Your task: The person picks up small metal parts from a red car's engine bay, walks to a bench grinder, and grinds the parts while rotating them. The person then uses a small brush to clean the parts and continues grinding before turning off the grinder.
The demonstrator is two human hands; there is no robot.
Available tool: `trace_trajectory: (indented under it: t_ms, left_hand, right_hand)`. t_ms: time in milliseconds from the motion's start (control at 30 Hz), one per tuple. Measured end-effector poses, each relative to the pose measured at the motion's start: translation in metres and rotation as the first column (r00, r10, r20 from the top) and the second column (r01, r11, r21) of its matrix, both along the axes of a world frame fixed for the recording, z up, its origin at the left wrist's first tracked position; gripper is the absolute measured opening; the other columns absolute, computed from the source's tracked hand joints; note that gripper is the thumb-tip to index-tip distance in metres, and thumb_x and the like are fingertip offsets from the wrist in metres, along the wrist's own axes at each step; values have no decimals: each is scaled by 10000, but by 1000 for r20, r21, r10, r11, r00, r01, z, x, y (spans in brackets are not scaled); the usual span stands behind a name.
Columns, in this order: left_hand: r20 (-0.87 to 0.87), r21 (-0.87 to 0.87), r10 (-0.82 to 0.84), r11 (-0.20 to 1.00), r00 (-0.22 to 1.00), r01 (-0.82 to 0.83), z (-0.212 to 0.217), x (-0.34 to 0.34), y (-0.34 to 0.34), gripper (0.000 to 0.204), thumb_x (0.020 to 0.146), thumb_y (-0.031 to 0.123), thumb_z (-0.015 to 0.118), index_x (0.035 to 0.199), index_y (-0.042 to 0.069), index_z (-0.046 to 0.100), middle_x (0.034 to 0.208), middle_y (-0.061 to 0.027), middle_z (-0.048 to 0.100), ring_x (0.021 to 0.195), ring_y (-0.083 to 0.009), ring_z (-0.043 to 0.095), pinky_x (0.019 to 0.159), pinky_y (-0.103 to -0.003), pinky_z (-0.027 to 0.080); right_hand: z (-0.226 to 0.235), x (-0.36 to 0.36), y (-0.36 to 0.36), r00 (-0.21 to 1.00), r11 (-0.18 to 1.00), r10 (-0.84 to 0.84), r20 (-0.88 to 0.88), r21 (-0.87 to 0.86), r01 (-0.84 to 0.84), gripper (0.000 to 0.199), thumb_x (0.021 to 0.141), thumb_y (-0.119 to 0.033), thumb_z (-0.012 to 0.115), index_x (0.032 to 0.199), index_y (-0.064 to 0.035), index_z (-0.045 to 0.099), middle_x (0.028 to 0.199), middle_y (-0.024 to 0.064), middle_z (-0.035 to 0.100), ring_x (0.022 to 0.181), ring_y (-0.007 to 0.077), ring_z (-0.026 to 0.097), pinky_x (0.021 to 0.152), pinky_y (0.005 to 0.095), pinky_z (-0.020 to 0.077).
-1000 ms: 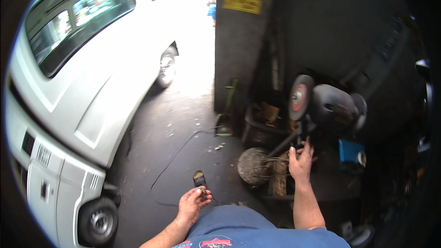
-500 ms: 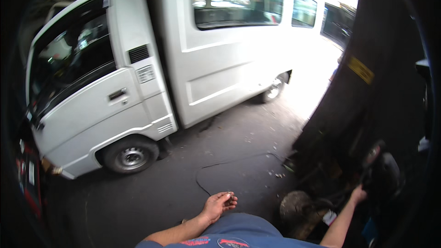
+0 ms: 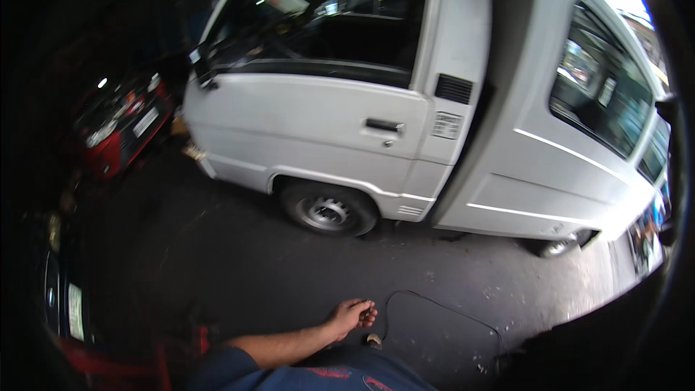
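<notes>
My left hand (image 3: 352, 318) is held out in front of my body, its fingers curled and thumb pressed against them. Something small and dark may be between the fingertips, too small to make out. A thin black cable (image 3: 443, 307) loops over the dark floor just right of this hand; whether the two touch is unclear. Below the hand, a small rounded tan thing (image 3: 373, 340) shows at the edge of my dark blue shirt (image 3: 318, 376). My right hand is out of view.
A white van (image 3: 326, 116) stands side-on across the far side, its front wheel (image 3: 326, 211) on the dark floor. Far left is a red car (image 3: 130, 130). A red metal frame (image 3: 116, 362) sits at lower left, near a dark vehicle front with a pale plate (image 3: 76, 311).
My view has swung left, bringing the red car and red frame in. My right hand, earlier at dark machinery on the right, has left view. My left hand stays curled.
</notes>
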State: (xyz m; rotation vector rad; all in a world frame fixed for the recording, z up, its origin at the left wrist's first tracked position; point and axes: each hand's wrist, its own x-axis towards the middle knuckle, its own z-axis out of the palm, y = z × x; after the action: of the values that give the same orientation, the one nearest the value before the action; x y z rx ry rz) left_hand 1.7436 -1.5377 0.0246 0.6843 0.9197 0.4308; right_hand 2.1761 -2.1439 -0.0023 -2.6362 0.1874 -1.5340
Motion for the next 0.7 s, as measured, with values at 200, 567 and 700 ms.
trace_trajectory:
  t_ms: [200,567,700]
  left_hand:
    - [74,-50,328,944,942,-325,-24,-48,-3,255,1024,227,460,1116,32,598,954,-81,653,809,-140,638,729,-292,570]
    - [94,-123,882,470,462,-874,-76,-254,32,265,997,225,439,1012,16,600,877,-103,641,708,-171,598,647,-308,504]
    - [-18,-15,884,467,468,-884,-71,-342,77,294,982,260,440,938,17,600,768,-75,601,620,-152,549,573,-290,446]
  right_hand:
    - [-154,-107,445,-42,499,578,-815,393,-773,643,786,-252,733,1291,63,490,1391,242,433,1274,384,451,1015,459,428]
    - [-87,-374,942,-668,-404,396,-630,533,-743,616,826,-237,683,1337,-9,424,1326,214,439,1198,429,464,1012,448,416]
    - [-191,-411,970,-372,-197,136,-918,343,-918,903,774,-390,745,1455,-12,287,1409,256,388,1284,405,414,1072,440,369]
